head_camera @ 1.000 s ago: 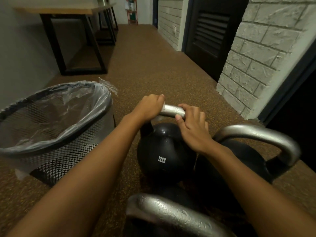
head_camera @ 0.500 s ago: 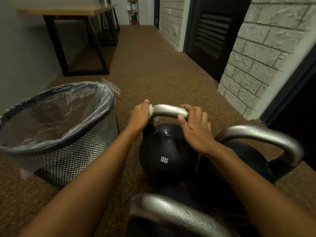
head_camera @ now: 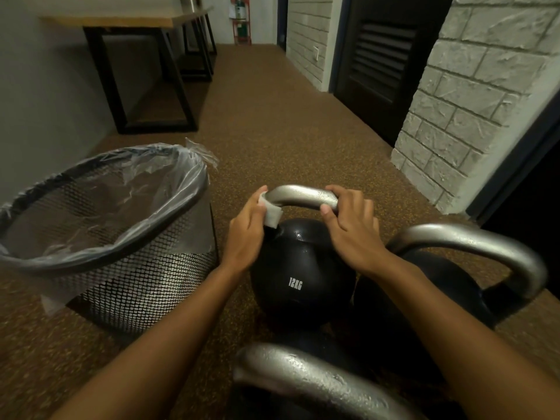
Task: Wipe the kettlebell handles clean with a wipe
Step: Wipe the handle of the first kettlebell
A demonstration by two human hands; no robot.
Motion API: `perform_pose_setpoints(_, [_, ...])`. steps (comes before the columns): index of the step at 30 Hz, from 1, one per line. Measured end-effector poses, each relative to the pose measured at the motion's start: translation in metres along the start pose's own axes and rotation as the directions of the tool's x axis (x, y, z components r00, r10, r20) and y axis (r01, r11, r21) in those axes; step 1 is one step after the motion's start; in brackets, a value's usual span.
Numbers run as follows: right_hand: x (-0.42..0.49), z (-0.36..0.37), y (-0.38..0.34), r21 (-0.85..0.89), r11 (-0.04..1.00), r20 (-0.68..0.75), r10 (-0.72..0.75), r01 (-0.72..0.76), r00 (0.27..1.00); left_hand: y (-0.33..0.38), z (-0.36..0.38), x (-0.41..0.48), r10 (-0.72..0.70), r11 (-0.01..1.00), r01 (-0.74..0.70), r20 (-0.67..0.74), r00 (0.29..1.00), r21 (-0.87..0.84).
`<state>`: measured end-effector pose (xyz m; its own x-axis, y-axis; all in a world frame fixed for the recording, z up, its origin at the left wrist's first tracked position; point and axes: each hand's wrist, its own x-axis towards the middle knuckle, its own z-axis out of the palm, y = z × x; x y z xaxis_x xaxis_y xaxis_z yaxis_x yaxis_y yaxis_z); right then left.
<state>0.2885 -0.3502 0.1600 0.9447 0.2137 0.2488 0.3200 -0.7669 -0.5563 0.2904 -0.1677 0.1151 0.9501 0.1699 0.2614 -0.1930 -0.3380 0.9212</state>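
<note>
Head view, left hand [head_camera: 245, 234] apparently pinching wipe [head_camera: 271, 216] round kettlebell handle [head_camera: 300, 197]; right hand [head_camera: 351, 225] gripping handle

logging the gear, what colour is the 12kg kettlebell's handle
Silver-grey bare metal handle on a black kettlebell, seen best in the head view.

Speckled brown floor [head_camera: 272, 131] bears three kettlebells [head_camera: 303, 268], a lined mesh bin [head_camera: 136, 283], a table [head_camera: 112, 86].

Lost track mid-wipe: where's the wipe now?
Head view, centre: the wipe is held by the left hand at the left bend of the 12KG kettlebell handle.
</note>
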Motion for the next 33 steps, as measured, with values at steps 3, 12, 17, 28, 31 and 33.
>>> perform_pose_setpoints(3, [0.001, 0.000, 0.001, -0.004, 1.000, 0.001, -0.003, 0.003, 1.000, 0.001, 0.001, -0.002, 0.102, 0.992, -0.104, 0.031, 0.994, 0.065])
perform_pose_setpoints(12, [0.001, 0.001, 0.001, -0.006, 1.000, -0.010, -0.009, 0.009, 1.000, -0.005, 0.011, -0.010, -0.038, 0.999, 0.032, -0.168, 0.985, -0.040])
perform_pose_setpoints(17, [0.001, 0.002, 0.001, -0.016, 1.000, -0.013, -0.009, 0.008, 1.000, 0.008, 0.013, -0.001, 0.182, 0.977, -0.153, -0.201, 0.963, 0.149])
perform_pose_setpoints(28, [-0.001, 0.000, 0.000, -0.005, 1.000, -0.010, 0.000, -0.001, 1.000, 0.005, -0.001, 0.006, 0.267, 0.947, -0.247, -0.076, 0.961, 0.205])
perform_pose_setpoints(31, [0.000, 0.000, 0.000, -0.010, 1.000, -0.012, 0.005, -0.005, 1.000, 0.011, 0.001, 0.007, 0.285, 0.931, -0.262, -0.058, 0.957, 0.253])
perform_pose_setpoints(33, [0.000, 0.001, 0.000, -0.016, 1.000, -0.012, 0.006, -0.006, 1.000, 0.017, 0.003, 0.008, 0.359, 0.896, -0.338, -0.022, 0.933, 0.290])
